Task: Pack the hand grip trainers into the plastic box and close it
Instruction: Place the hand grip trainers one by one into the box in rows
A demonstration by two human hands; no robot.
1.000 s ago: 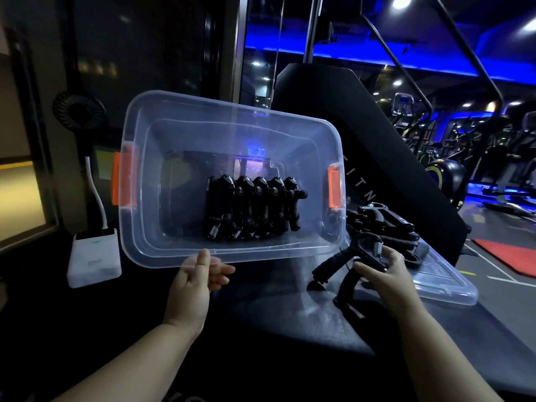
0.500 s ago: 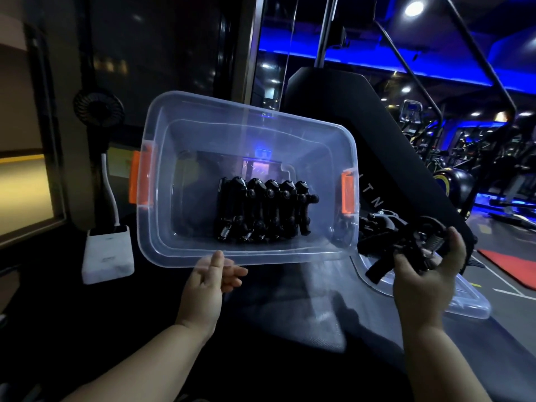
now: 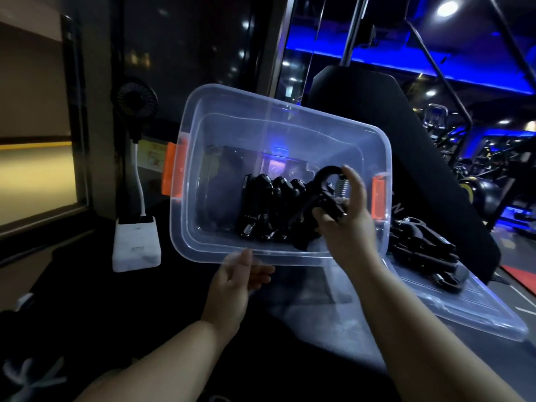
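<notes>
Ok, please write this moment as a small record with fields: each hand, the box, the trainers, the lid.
left hand: holds the near rim of the box, tilting it toward the camera
right hand: grips one trainer at the box opening
box: clear plastic, orange latches, open
trainers in box: a row of black ones, side by side
lid: lies flat to the right, off the box
trainers on lid: a pile not yet packed

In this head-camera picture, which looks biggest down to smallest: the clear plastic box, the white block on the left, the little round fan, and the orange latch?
1. Clear plastic box, by far.
2. White block.
3. Round fan, close to the block; it sits farther back, so this is unsure.
4. Left orange latch.
</notes>
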